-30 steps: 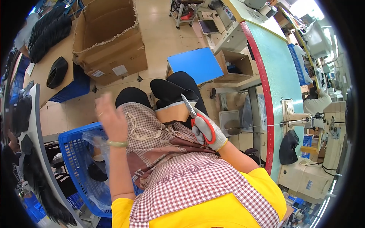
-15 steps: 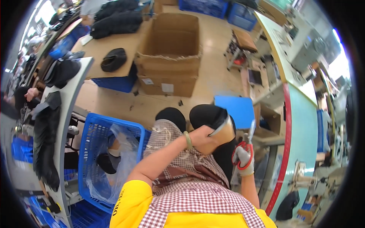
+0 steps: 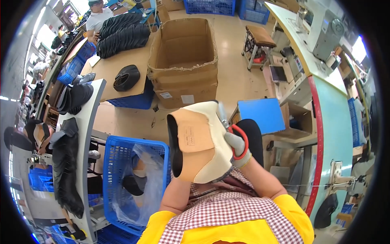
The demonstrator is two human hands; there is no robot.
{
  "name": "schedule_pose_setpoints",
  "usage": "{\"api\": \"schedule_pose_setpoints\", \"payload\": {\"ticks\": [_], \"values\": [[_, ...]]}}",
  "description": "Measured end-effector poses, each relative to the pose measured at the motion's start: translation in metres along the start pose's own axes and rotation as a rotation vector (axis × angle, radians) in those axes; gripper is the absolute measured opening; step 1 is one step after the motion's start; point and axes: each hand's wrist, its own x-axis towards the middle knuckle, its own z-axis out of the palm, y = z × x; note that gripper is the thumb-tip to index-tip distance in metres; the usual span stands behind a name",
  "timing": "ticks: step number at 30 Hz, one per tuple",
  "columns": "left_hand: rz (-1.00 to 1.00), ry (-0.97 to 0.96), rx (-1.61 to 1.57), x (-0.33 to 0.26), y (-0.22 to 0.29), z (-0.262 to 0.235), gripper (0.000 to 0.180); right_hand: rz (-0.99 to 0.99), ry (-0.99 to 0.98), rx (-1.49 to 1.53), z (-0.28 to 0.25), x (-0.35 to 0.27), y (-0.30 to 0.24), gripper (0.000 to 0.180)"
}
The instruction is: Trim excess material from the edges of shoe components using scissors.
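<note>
A shoe upper (image 3: 199,140), turned with its tan and cream lining outward and a black edge along one opening, is held up in front of my lap. My left forearm (image 3: 176,196) runs up beneath it; the upper hides the fingers of my left hand, which supports it from behind. On the upper's right side, my right hand (image 3: 235,143) in a pale glove is closed on scissors (image 3: 245,140) with red handles. The grey blades point up and away, beside the upper's cream edge; whether they touch it I cannot tell.
A blue basket (image 3: 106,179) with a plastic bag and more pieces stands at my left. Ahead is an open cardboard box (image 3: 183,87). A blue-topped stool (image 3: 262,116) is front right, near a red-edged workbench (image 3: 319,162). Another person (image 3: 97,20) is at the far left.
The upper has come up and opened toward me, its lining now facing up. My right hand has brought the scissors leftward, next to the upper. My view has shifted slightly.
</note>
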Motion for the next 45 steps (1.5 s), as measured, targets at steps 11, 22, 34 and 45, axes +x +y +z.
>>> {"api": "schedule_pose_setpoints", "payload": {"ticks": [11, 22, 34, 45], "values": [[0.217, -0.337, 1.275, 0.042, 0.089, -0.129, 0.035, -0.429, 0.203, -1.338, 0.055, -0.015, -0.066, 0.07], [-0.102, -0.492, 0.734, 0.048, 0.093, -0.137, 0.064, -0.239, 0.374, -1.166, 0.058, 0.017, -0.064, 0.056], [0.168, -0.225, 0.478, 0.06, 0.124, -0.145, 0.021, -0.113, 0.61, -0.885, 0.006, 0.064, -0.052, 0.035], [1.555, 0.343, 2.171, 0.188, 0.322, -0.095, 0.02, -0.235, 0.789, -0.602, -0.056, 0.04, -0.056, 0.036]]}}
